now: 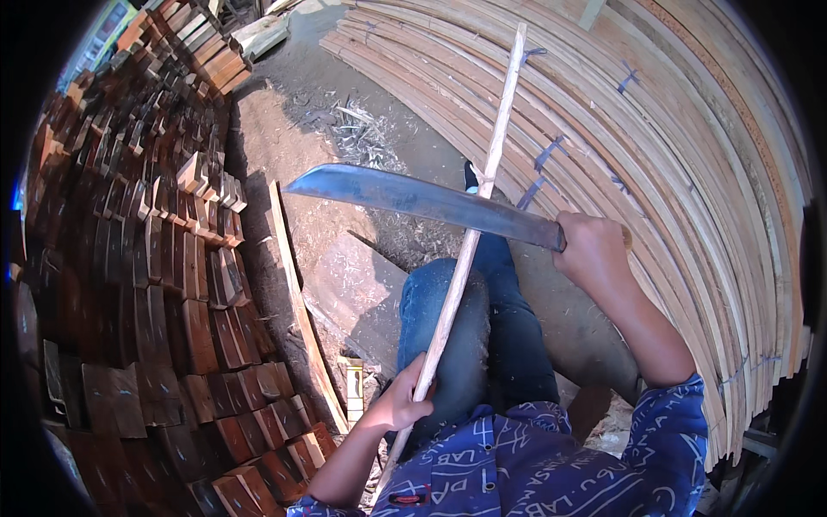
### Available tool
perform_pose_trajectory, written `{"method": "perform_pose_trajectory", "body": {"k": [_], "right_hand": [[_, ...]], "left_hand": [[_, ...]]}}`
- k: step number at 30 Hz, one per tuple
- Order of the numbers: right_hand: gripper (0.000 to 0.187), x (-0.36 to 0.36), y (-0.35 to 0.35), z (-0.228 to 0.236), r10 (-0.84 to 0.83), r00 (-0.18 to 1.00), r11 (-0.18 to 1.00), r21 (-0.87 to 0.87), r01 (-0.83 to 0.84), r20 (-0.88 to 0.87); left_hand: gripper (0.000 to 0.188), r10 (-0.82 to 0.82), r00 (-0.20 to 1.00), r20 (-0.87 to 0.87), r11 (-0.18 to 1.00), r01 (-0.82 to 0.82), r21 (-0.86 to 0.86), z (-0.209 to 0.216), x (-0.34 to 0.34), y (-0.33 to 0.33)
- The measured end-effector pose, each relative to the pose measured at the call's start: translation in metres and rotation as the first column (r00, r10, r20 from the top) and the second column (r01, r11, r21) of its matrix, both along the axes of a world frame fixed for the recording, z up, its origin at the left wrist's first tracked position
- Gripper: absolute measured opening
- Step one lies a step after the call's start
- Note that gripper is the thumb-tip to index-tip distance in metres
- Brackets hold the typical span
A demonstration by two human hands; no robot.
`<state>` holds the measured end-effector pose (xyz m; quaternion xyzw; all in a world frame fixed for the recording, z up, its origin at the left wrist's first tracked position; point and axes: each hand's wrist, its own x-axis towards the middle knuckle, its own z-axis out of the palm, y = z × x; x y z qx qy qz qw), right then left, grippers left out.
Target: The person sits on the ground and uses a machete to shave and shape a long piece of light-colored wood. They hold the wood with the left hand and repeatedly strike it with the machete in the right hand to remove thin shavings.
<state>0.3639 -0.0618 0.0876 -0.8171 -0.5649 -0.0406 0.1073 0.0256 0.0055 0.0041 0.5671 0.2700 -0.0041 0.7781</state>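
My left hand [401,401] is wrapped round the lower part of a long, pale wooden stick [457,284]. The stick slants up and away to the right, passing over my jeans-clad legs, and its near end runs down by my shirt. In my right hand [594,250] is the handle of a machete [405,191] with a broad, bluish steel blade. Its blade lies across the stick at about mid-length, the tip pointing left. A small raised sliver shows on the stick just beyond the blade. Whether the edge is biting into the wood I cannot tell.
Stacked dark timber blocks [172,319] fill the left side. Bundles of long thin wooden strips [620,146], bound with blue ties, lie on the right. A loose plank [301,319] lies along the ground at left, near a flat board [353,289]. Wood shavings [366,138] litter the ground ahead.
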Motion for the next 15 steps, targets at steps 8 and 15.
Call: {"method": "perform_pose_trajectory", "body": {"k": [8,15], "right_hand": [[0.010,0.029,0.007,-0.002,-0.086,0.996,0.994,0.076,0.083,0.032],[0.011,-0.012,-0.005,0.002,0.014,1.000,1.000,0.006,-0.014,-0.013]], "left_hand": [[0.058,-0.073,0.990,-0.117,0.986,0.089,0.139,0.006,-0.014,0.001],[0.064,-0.092,0.995,-0.034,0.994,0.094,0.058,-0.006,-0.007,0.006]]}}
